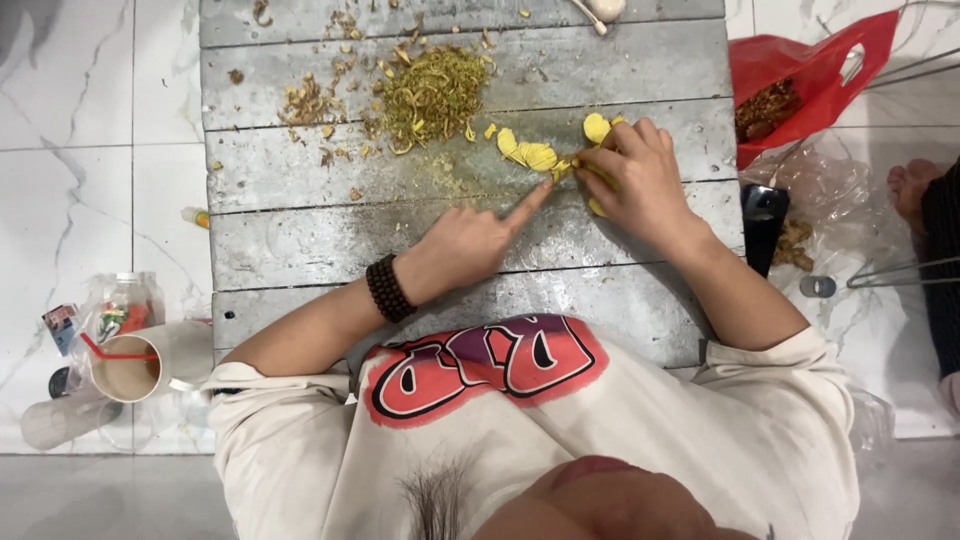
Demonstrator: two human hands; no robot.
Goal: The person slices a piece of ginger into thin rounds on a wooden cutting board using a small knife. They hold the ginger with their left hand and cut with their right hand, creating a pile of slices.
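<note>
The person sat over a grey wooden plank board point(330, 235), both hands meeting at about two o'clock on it. The left hand point(470, 240) lay flat-knuckled with only the index finger stretched out, its tip pressing down on a yellow root slice point(560, 170); the other fingers were curled in, holding nothing. The right hand point(635, 180) was closed over a yellow root piece point(598, 128), fingers bunched together on it so that only bits of yellow showed at twelve and six o'clock of the hand. I could not tell whether a blade sat under those fingers.

More yellow slices point(528, 152) lay just beside the fingertip, towards ten o'clock of it. Beyond them, at twelve o'clock on the board, was a heap of shredded yellowish peelings point(432, 92), with browner scraps point(308, 104) at its nine o'clock.

A dark beaded bracelet point(388, 288) circled the left wrist. Off the board at three o'clock sat a red plastic bag point(810, 70) with brown bits inside, and at eight o'clock a paper cup point(125, 368) with a red straw stood on the marble floor point(70, 150).
</note>
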